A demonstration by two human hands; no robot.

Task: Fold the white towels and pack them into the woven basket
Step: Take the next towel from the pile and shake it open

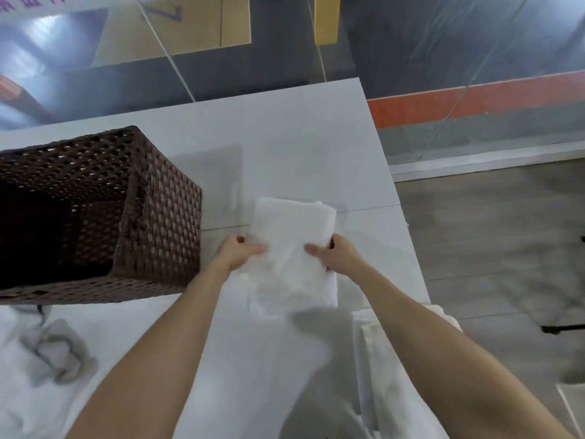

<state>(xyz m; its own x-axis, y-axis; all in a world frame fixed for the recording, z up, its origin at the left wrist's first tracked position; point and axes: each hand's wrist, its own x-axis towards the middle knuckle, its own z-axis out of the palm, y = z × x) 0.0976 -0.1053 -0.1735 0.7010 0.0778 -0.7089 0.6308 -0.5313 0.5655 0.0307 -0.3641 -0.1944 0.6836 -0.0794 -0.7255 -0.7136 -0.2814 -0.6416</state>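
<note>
One towel (294, 223) sits pinched between left hand (235, 253) and right hand (340, 255).

two bare arms, one person. left forearm (164, 343) and right forearm (427, 337) are uncovered from the wrist to the bottom edge of the view, slim and smooth. left hand (235, 253) and right hand (338, 256) are bare too, with plain wrists. one left-hand nail (241, 239) looks painted dark red. one right-hand nail (331, 243) has the same dark red. thumb tips are blurred, so polish there can't be told. the arms look wider toward the bottom edge, from the wide-angle lens.
</note>
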